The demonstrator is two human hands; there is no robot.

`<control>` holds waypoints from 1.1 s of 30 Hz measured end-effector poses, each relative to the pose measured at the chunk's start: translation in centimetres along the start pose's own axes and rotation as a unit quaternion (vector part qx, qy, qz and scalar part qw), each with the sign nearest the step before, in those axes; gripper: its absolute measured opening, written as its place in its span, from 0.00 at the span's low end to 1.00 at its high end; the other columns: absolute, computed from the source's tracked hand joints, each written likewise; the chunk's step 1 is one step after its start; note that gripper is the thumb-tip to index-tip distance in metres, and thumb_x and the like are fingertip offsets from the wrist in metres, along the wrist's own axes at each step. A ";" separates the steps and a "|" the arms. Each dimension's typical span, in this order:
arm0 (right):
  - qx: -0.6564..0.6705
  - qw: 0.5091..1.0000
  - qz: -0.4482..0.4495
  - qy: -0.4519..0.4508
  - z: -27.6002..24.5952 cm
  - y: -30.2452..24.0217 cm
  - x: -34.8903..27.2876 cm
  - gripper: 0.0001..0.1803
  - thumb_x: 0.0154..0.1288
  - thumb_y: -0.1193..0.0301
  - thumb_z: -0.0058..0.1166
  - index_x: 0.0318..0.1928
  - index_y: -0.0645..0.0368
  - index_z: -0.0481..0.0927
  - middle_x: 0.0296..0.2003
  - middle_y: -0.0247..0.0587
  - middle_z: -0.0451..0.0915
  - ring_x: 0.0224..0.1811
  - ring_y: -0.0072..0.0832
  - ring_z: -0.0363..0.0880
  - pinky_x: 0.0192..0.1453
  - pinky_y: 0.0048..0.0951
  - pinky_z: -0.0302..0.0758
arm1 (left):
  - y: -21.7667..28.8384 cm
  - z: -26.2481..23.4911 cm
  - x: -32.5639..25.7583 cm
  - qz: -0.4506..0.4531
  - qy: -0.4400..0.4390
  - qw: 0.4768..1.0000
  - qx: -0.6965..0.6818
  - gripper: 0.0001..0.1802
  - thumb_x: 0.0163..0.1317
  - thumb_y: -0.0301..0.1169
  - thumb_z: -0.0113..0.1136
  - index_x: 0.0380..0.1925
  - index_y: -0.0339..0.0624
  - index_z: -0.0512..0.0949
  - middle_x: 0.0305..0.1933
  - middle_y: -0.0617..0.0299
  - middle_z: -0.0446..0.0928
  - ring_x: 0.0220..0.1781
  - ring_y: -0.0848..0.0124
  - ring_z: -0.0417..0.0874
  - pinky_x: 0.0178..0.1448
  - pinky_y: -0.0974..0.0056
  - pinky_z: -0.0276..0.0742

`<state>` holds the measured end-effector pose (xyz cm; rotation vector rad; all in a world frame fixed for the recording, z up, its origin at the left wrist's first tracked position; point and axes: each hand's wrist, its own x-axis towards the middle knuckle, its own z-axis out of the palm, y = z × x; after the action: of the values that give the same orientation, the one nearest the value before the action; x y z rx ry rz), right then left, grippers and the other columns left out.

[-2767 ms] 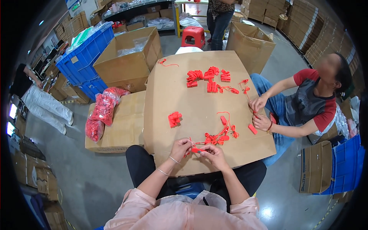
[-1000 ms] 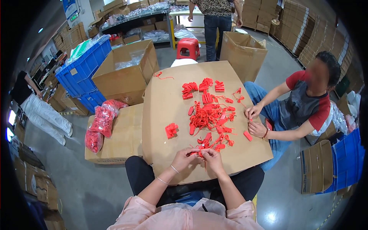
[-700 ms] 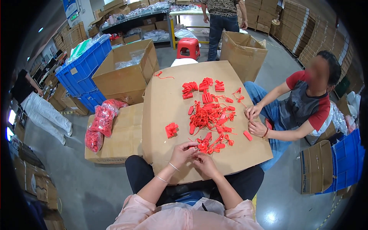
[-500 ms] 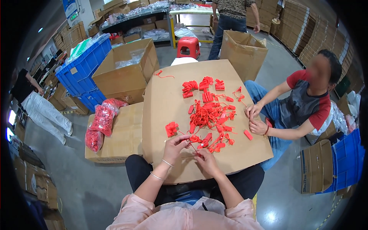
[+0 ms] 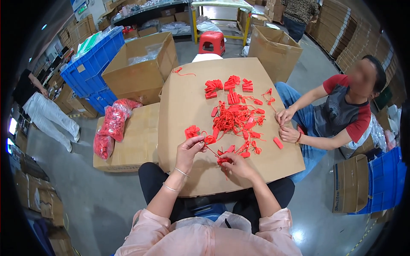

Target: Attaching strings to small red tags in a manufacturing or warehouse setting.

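My left hand [image 5: 188,150] is closed in a pinch on a thin red cord [image 5: 210,150], which stretches toward my right hand [image 5: 239,165]. My right fingers close on a small red corded piece [image 5: 223,161] at the near end of the pile. That pile [image 5: 230,119] is a tangle of red cords and small oblong red pieces, spread over a cardboard sheet [image 5: 181,102]. Just beyond my left hand lies a little cluster of red pieces [image 5: 191,130]. Neat stacks of red pieces [image 5: 212,87] stand behind the pile.
At the right, a seated co-worker's hands [image 5: 287,128] work on a thin cord, beside a single red piece [image 5: 278,143]. Plastic bags of red items [image 5: 114,123] rest on a carton [image 5: 132,149] at left. Beyond are open cartons [image 5: 141,74], blue crates [image 5: 96,64] and a red stool [image 5: 212,42].
My right hand has shifted from the bare cord onto a red piece, and my hands are slightly farther apart. The person standing in the background has walked to the right.
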<state>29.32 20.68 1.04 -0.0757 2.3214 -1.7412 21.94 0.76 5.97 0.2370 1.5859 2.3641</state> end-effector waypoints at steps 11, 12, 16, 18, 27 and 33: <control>-0.131 0.988 0.037 0.066 0.2 -0.8 -0.5 0.10 0.55 0.83 0.44 0.40 0.66 0.72 0.34 0.47 0.76 0.34 0.35 0.78 0.37 0.32 0.75 | -0.6 -1.1 -0.2 -0.004 0.017 1.000 -0.010 0.12 0.57 0.22 0.54 0.42 0.32 0.75 0.33 0.58 0.78 0.32 0.72 0.79 0.40 0.69 0.77; -0.134 0.988 0.037 0.067 0.0 -0.4 -0.4 0.10 0.55 0.83 0.44 0.40 0.66 0.72 0.34 0.47 0.76 0.34 0.35 0.78 0.37 0.32 0.75 | -0.7 -1.0 -0.2 -0.006 0.016 1.000 -0.009 0.12 0.57 0.22 0.54 0.42 0.32 0.75 0.33 0.58 0.78 0.32 0.72 0.79 0.40 0.69 0.77; -0.245 0.957 -0.112 0.112 -0.3 0.5 -0.6 0.06 0.54 0.80 0.48 0.34 0.63 0.74 0.31 0.46 0.75 0.35 0.41 0.76 0.38 0.35 0.73 | -0.9 -0.9 0.1 -0.008 0.010 1.000 -0.004 0.12 0.57 0.23 0.55 0.42 0.32 0.75 0.33 0.58 0.78 0.32 0.72 0.79 0.40 0.69 0.77; -0.272 0.949 -0.103 0.124 -0.6 0.4 -0.6 0.05 0.52 0.79 0.50 0.32 0.61 0.75 0.30 0.47 0.75 0.35 0.42 0.75 0.38 0.37 0.72 | -1.0 -0.7 0.2 -0.007 0.009 1.000 0.001 0.12 0.57 0.23 0.55 0.42 0.32 0.75 0.33 0.58 0.78 0.32 0.73 0.79 0.39 0.70 0.77; -0.290 0.945 -0.095 0.115 -0.7 -2.3 -1.3 0.08 0.54 0.68 0.54 0.32 0.58 0.76 0.31 0.43 0.73 0.36 0.41 0.74 0.38 0.38 0.72 | -3.7 2.2 0.9 -0.031 -0.022 0.999 -0.010 0.13 0.59 0.24 0.53 0.44 0.32 0.75 0.33 0.61 0.78 0.32 0.76 0.79 0.39 0.73 0.77; -0.412 0.891 -0.191 0.030 0.3 -2.6 -2.5 0.05 0.51 0.69 0.55 0.27 0.57 0.77 0.28 0.41 0.72 0.35 0.38 0.73 0.35 0.36 0.71 | -4.7 3.6 2.7 -0.034 0.013 0.999 -0.036 0.13 0.59 0.24 0.53 0.44 0.31 0.75 0.33 0.60 0.77 0.31 0.76 0.78 0.38 0.72 0.77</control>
<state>31.52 20.05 3.84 -0.6650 3.0694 -0.7330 21.12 6.48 2.98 0.1359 1.4915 2.3772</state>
